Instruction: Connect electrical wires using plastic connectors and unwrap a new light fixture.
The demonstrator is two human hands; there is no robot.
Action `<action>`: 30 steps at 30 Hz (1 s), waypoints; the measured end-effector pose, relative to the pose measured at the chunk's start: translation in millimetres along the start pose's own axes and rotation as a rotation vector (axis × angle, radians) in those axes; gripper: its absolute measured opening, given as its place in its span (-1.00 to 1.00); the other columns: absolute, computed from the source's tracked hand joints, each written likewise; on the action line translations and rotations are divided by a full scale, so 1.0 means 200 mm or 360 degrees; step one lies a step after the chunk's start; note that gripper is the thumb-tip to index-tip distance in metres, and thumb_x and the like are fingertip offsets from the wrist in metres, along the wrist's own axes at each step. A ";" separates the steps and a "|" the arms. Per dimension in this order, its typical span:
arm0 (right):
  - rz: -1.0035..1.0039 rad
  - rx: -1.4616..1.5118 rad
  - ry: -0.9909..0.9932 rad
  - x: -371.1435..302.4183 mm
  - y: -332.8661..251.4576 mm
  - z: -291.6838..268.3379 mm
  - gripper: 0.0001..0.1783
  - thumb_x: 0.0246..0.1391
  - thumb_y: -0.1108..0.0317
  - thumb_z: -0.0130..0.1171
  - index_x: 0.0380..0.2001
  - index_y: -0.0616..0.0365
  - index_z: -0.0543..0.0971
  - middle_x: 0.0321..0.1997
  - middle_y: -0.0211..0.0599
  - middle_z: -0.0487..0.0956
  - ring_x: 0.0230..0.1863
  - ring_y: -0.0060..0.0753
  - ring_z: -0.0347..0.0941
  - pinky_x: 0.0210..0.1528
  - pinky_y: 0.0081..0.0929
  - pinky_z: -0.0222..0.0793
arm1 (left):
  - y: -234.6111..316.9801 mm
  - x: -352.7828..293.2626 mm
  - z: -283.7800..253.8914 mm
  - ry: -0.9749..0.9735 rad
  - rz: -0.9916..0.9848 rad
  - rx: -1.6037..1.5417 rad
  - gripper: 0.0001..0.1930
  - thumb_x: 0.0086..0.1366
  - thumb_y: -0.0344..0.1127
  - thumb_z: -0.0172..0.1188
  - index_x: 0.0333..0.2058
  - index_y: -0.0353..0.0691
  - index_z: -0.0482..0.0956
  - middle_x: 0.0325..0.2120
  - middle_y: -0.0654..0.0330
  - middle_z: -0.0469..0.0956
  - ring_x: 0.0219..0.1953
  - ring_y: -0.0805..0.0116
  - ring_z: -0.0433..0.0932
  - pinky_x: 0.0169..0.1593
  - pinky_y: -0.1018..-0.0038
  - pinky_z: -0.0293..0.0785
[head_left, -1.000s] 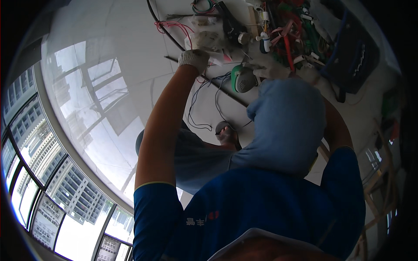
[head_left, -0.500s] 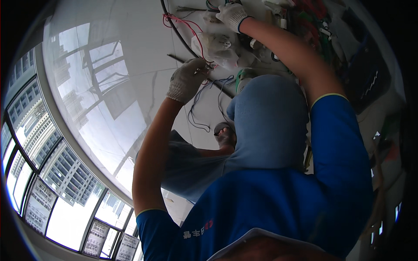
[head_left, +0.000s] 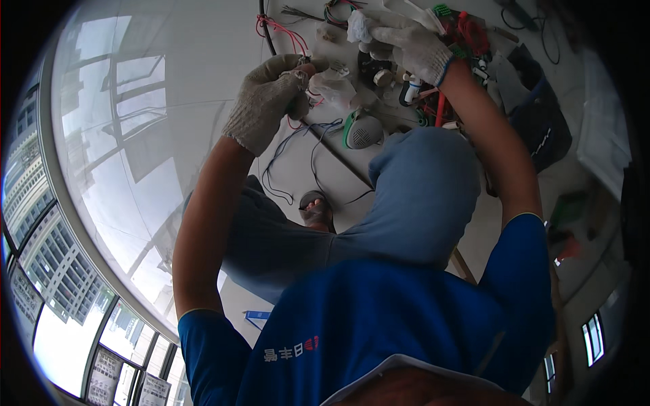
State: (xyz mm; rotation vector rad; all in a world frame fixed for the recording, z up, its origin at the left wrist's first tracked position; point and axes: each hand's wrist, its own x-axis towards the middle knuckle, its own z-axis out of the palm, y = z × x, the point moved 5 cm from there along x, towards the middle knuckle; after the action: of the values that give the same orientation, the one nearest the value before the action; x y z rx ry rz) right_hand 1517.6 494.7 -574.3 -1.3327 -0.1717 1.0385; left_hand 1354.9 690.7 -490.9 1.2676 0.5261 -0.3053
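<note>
My left hand (head_left: 265, 98), in a whitish knitted glove, closes around thin red wires (head_left: 292, 37); a small dark piece shows at its fingertips, too small to name. A black cable (head_left: 266, 30) passes behind this glove. At the upper middle my right hand (head_left: 414, 53), gloved alike, has its fingers against a pale bluish crumpled wad (head_left: 359, 26) and seems to pinch it. A clear plastic bag (head_left: 336, 86) lies just right of my left hand. Bundled coloured wires (head_left: 333, 12) reach the wad's left side.
A green-and-grey respirator mask (head_left: 363, 130) lies before my knee. Loose blue-grey wires (head_left: 276, 159) spread near my sandalled foot (head_left: 316, 208). Red tools and fittings (head_left: 472, 32) crowd the upper right, beside a dark tool bag (head_left: 538, 118). Tall windows (head_left: 68, 291) stand at the left.
My right hand has drawn right and slightly down from the wire bundle, and the pale wad now shows at its fingers. My left hand has moved up and left. The view has shifted.
</note>
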 end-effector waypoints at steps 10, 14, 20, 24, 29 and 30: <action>-0.0052 -0.0757 0.0254 -0.57 -0.59 0.33 -0.47 0.30 0.23 0.19 0.28 0.20 0.50 -0.01 -0.39 0.64 -0.07 -0.65 0.54 0.01 -0.59 0.52 | 0.15 0.01 0.26 -0.0472 0.0206 -0.0431 -0.75 0.46 -0.23 0.18 -0.04 -0.24 0.65 -0.57 0.31 0.55 -0.58 0.58 0.52 -0.46 0.60 0.43; -0.0220 -0.1187 0.0608 -0.66 -0.64 0.47 -0.52 0.22 0.19 0.30 0.14 0.19 0.62 -0.26 -0.49 0.69 -0.34 -0.76 0.51 -0.27 -0.69 0.45 | 0.13 0.01 0.33 -0.0533 0.0226 -0.0514 -0.73 0.49 -0.23 0.13 0.02 -0.25 0.60 -0.52 0.29 0.54 -0.51 0.49 0.49 -0.37 0.53 0.44; -0.0171 -0.1060 0.0738 -0.73 -0.63 0.59 -0.55 0.24 0.27 0.22 0.13 0.28 0.59 -0.22 -0.41 0.69 -0.31 -0.72 0.52 -0.24 -0.68 0.47 | 0.13 0.01 0.30 -0.0440 0.0229 -0.0423 -0.80 0.45 -0.25 0.22 -0.07 -0.22 0.62 -0.46 0.27 0.58 -0.50 0.50 0.49 -0.37 0.53 0.44; -0.0176 -0.1025 0.0667 -0.72 -0.63 0.61 -0.55 0.25 0.31 0.18 0.17 0.28 0.58 -0.18 -0.37 0.69 -0.27 -0.69 0.54 -0.20 -0.66 0.49 | 0.14 0.00 0.27 -0.0402 0.0256 -0.0429 -0.84 0.43 -0.23 0.22 -0.19 -0.18 0.65 -0.62 0.30 0.55 -0.68 0.55 0.44 -0.61 0.56 0.31; -0.0237 -0.0946 0.0656 -0.70 -0.59 0.59 -0.54 0.27 0.34 0.17 0.20 0.24 0.57 -0.09 -0.32 0.70 -0.21 -0.64 0.59 -0.17 -0.64 0.53 | 0.11 -0.01 0.27 -0.0413 0.0247 -0.0493 -0.83 0.43 -0.22 0.24 -0.19 -0.19 0.65 -0.62 0.31 0.53 -0.68 0.54 0.43 -0.61 0.55 0.30; -0.0238 -0.0947 0.0655 -0.70 -0.59 0.59 -0.54 0.27 0.34 0.17 0.20 0.24 0.57 -0.09 -0.32 0.70 -0.21 -0.64 0.59 -0.17 -0.64 0.53 | 0.11 -0.01 0.27 -0.0408 0.0230 -0.0552 -0.82 0.42 -0.21 0.25 -0.19 -0.19 0.64 -0.62 0.31 0.52 -0.67 0.54 0.43 -0.60 0.54 0.30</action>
State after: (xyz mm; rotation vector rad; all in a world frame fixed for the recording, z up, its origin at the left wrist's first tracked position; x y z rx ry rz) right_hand 1424.1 494.9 -377.1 -2.0086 -0.2772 0.5800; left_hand 1374.3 644.4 -461.1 0.9074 0.2517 -0.2384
